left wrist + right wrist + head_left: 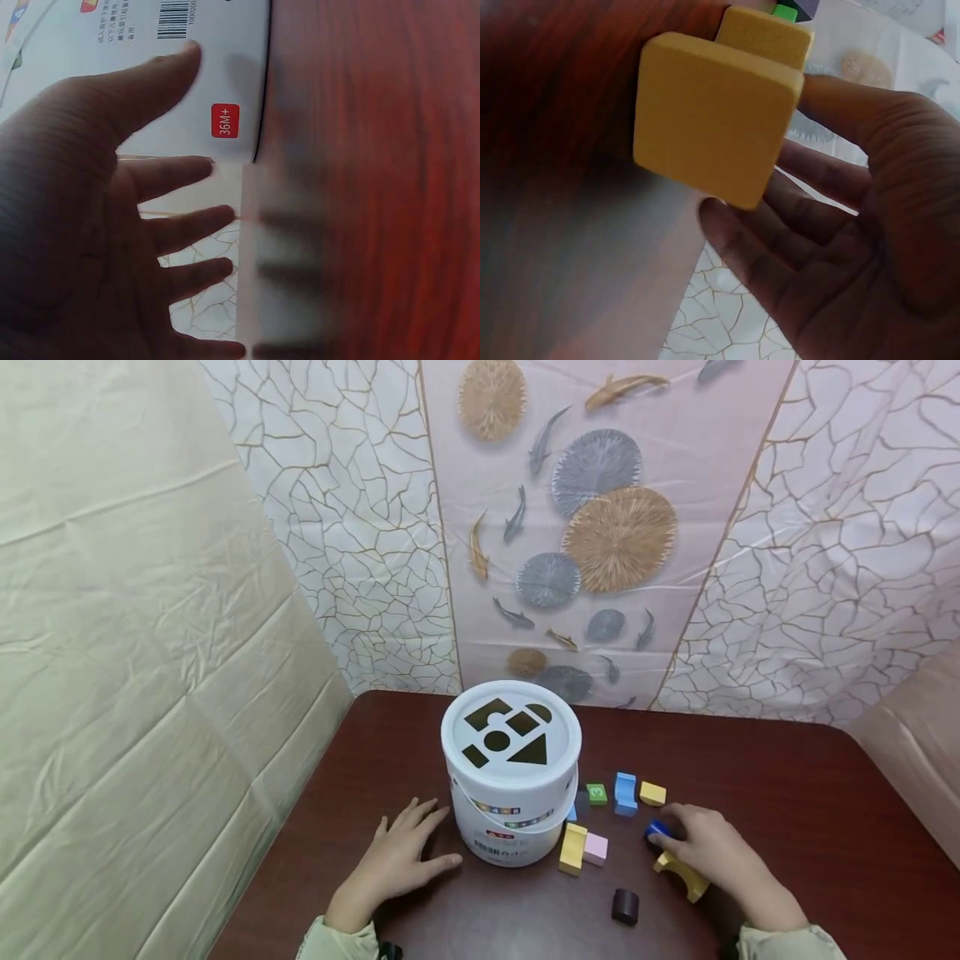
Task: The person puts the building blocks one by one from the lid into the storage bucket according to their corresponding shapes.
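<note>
My right hand [712,843] has its thumb and index finger at either side of a small dark-blue block [657,830], pinching it at the table. Below that hand lies a yellow arch block [682,875]. In the right wrist view the near yellow block [716,120] hides the thumb tip and the blue block. My left hand [401,856] is spread beside the white bucket [510,835], with its fingers straight and nothing held. The left wrist view shows the fingers apart near the bucket's base. Shape holes pierce the bucket's lid [551,714].
Right of the bucket lie a notched yellow block [572,850], a pink block [596,849], a green block [597,793] marked 3, a curved light-blue block [626,795] and a yellow block [652,793]. A dark cylinder [625,906] is nearer on the brown table [795,793].
</note>
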`<act>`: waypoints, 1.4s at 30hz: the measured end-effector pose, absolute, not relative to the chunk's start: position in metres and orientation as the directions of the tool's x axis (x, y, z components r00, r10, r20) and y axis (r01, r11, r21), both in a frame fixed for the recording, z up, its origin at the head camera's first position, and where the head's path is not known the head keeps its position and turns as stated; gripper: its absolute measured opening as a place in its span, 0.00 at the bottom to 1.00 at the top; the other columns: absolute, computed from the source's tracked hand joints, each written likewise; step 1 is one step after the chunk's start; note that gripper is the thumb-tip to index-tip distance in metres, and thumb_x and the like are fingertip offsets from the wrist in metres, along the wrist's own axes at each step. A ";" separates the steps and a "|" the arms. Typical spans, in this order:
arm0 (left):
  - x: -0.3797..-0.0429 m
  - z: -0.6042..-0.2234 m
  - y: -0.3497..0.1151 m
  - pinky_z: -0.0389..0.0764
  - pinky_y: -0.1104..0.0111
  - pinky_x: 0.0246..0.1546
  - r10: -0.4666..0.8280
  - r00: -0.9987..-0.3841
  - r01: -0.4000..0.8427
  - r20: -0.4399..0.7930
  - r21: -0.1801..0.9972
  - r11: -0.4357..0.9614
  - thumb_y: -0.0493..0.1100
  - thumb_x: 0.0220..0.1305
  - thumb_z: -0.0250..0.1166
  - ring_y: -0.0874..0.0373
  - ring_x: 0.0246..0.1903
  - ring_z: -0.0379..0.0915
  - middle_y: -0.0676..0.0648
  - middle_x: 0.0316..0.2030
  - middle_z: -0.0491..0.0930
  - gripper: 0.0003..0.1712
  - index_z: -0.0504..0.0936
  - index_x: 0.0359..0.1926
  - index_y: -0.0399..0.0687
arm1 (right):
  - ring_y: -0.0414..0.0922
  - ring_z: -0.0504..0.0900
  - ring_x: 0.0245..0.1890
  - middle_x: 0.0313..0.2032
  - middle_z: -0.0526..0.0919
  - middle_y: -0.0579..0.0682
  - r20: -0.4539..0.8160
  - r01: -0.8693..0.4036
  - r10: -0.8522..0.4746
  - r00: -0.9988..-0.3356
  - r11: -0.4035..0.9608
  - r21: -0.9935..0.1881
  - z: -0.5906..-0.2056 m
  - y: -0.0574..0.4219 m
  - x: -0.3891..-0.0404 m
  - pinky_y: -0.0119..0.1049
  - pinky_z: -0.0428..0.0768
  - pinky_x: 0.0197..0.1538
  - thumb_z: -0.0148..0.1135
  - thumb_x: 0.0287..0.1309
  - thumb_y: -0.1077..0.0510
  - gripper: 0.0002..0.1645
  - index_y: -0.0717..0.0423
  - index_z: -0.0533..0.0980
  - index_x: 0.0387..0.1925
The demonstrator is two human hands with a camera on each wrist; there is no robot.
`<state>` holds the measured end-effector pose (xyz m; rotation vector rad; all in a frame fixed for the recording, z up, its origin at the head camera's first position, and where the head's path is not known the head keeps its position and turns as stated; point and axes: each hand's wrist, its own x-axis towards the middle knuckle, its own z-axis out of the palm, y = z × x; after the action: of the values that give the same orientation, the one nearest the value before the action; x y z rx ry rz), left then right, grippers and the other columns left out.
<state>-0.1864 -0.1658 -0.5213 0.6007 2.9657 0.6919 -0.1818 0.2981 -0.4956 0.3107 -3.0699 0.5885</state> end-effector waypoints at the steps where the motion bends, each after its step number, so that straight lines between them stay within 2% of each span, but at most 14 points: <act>1: -0.187 -0.522 -0.167 0.49 0.25 0.60 0.383 -0.923 0.356 0.029 0.438 0.825 0.71 0.60 0.64 0.38 0.74 0.50 0.44 0.72 0.63 0.44 0.72 0.71 0.54 | 0.47 0.82 0.35 0.36 0.85 0.51 0.018 -0.196 -0.204 -0.979 0.911 -0.362 -0.496 0.298 -0.184 0.48 0.81 0.36 0.74 0.55 0.49 0.25 0.65 0.81 0.46; 4: -0.188 -0.525 -0.169 0.47 0.26 0.62 0.391 -0.920 0.340 -0.020 0.453 0.824 0.70 0.62 0.63 0.37 0.74 0.49 0.44 0.73 0.63 0.41 0.75 0.69 0.54 | 0.43 0.78 0.32 0.33 0.83 0.49 -0.033 -0.212 -0.239 -0.971 0.911 -0.353 -0.495 0.296 -0.190 0.44 0.79 0.34 0.75 0.53 0.50 0.23 0.64 0.81 0.44; 7: -0.189 -0.527 -0.170 0.46 0.27 0.62 0.399 -0.916 0.343 -0.032 0.451 0.824 0.70 0.62 0.64 0.37 0.74 0.48 0.44 0.73 0.62 0.40 0.76 0.68 0.53 | 0.43 0.78 0.32 0.35 0.83 0.49 -0.061 -0.236 -0.273 -0.960 0.908 -0.347 -0.492 0.295 -0.194 0.44 0.78 0.34 0.76 0.52 0.53 0.22 0.63 0.81 0.43; 10: -0.189 -0.528 -0.172 0.46 0.27 0.63 0.404 -0.914 0.347 -0.039 0.442 0.827 0.69 0.62 0.64 0.38 0.74 0.48 0.45 0.74 0.61 0.40 0.76 0.68 0.53 | 0.45 0.80 0.34 0.37 0.83 0.51 -0.021 -0.263 -0.287 -0.958 0.901 -0.345 -0.487 0.292 -0.195 0.47 0.80 0.35 0.76 0.52 0.53 0.21 0.62 0.81 0.43; 12: -0.188 -0.527 -0.173 0.47 0.27 0.62 0.402 -0.915 0.347 -0.039 0.435 0.831 0.69 0.62 0.64 0.38 0.74 0.49 0.44 0.74 0.62 0.40 0.76 0.68 0.53 | 0.48 0.81 0.36 0.38 0.84 0.52 0.071 -0.290 -0.284 -0.956 0.889 -0.353 -0.480 0.288 -0.193 0.50 0.81 0.37 0.76 0.52 0.53 0.22 0.62 0.81 0.44; 15: -0.185 -0.527 -0.173 0.50 0.26 0.61 0.388 -0.922 0.345 -0.018 0.421 0.839 0.68 0.62 0.65 0.37 0.73 0.51 0.44 0.73 0.62 0.40 0.75 0.68 0.54 | 0.49 0.82 0.35 0.38 0.84 0.53 0.273 -0.352 -0.263 -0.925 0.864 -0.360 -0.461 0.280 -0.188 0.48 0.82 0.35 0.77 0.52 0.54 0.23 0.61 0.81 0.46; 18: -0.185 -0.524 -0.171 0.54 0.29 0.61 0.366 -0.929 0.354 0.056 0.421 0.835 0.68 0.62 0.65 0.39 0.72 0.55 0.44 0.72 0.64 0.42 0.72 0.71 0.53 | 0.44 0.82 0.32 0.38 0.84 0.51 0.465 -0.405 -0.204 -0.861 0.829 -0.386 -0.430 0.268 -0.183 0.37 0.82 0.32 0.78 0.51 0.55 0.24 0.57 0.81 0.49; 20: -0.186 -0.520 -0.168 0.59 0.33 0.62 0.346 -0.930 0.364 0.127 0.459 0.811 0.69 0.63 0.64 0.43 0.71 0.58 0.44 0.72 0.65 0.45 0.68 0.73 0.52 | 0.38 0.81 0.32 0.39 0.84 0.49 0.545 -0.429 -0.153 -0.824 0.796 -0.426 -0.405 0.257 -0.180 0.28 0.80 0.32 0.79 0.51 0.56 0.25 0.53 0.81 0.51; 23: -0.188 -0.509 -0.161 0.66 0.43 0.64 0.306 -0.925 0.380 0.227 0.570 0.729 0.70 0.62 0.64 0.49 0.70 0.61 0.47 0.72 0.65 0.49 0.63 0.76 0.51 | 0.31 0.82 0.34 0.42 0.85 0.46 0.607 -0.473 -0.105 -0.788 0.734 -0.487 -0.370 0.233 -0.178 0.18 0.76 0.35 0.79 0.52 0.56 0.26 0.49 0.81 0.53; 25: -0.190 -0.498 -0.157 0.69 0.47 0.63 0.271 -0.912 0.409 0.306 0.644 0.647 0.68 0.63 0.65 0.51 0.69 0.63 0.49 0.71 0.65 0.49 0.61 0.77 0.52 | 0.31 0.82 0.36 0.42 0.86 0.45 0.634 -0.521 -0.119 -0.764 0.693 -0.499 -0.353 0.215 -0.181 0.17 0.75 0.39 0.79 0.52 0.57 0.26 0.49 0.81 0.54; 29: -0.196 -0.470 -0.151 0.71 0.49 0.62 0.186 -0.857 0.503 0.480 0.702 0.504 0.59 0.68 0.64 0.50 0.66 0.67 0.51 0.68 0.68 0.40 0.61 0.75 0.54 | 0.39 0.85 0.37 0.43 0.85 0.47 0.632 -0.614 -0.212 -0.746 0.588 -0.527 -0.334 0.176 -0.194 0.23 0.79 0.41 0.77 0.54 0.58 0.25 0.52 0.80 0.54; 32: -0.202 -0.448 -0.143 0.74 0.51 0.59 0.143 -0.832 0.540 0.537 0.720 0.436 0.55 0.72 0.62 0.50 0.63 0.71 0.51 0.66 0.70 0.35 0.62 0.74 0.54 | 0.43 0.87 0.39 0.44 0.85 0.48 0.586 -0.637 -0.279 -0.760 0.500 -0.587 -0.331 0.150 -0.206 0.31 0.83 0.42 0.75 0.57 0.57 0.24 0.54 0.79 0.55; 36: -0.212 -0.422 -0.132 0.79 0.57 0.55 0.150 -0.867 0.491 0.476 0.762 0.422 0.57 0.74 0.57 0.54 0.58 0.75 0.49 0.64 0.73 0.34 0.62 0.75 0.52 | 0.44 0.86 0.44 0.46 0.85 0.49 0.520 -0.618 -0.333 -0.786 0.453 -0.643 -0.332 0.126 -0.218 0.37 0.84 0.45 0.74 0.58 0.52 0.25 0.54 0.78 0.55; 42: -0.219 -0.402 -0.130 0.73 0.54 0.61 0.136 -0.928 0.365 0.347 0.774 0.518 0.56 0.78 0.50 0.58 0.63 0.71 0.50 0.66 0.73 0.30 0.67 0.74 0.53 | 0.43 0.84 0.47 0.46 0.84 0.46 0.452 -0.592 -0.386 -0.804 0.467 -0.657 -0.340 0.109 -0.225 0.37 0.84 0.46 0.73 0.59 0.49 0.24 0.52 0.78 0.55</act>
<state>-0.2193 -0.1296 -0.4019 0.4957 2.9430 1.6005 -0.2251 0.1091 -0.3395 0.8426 -2.4766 1.2510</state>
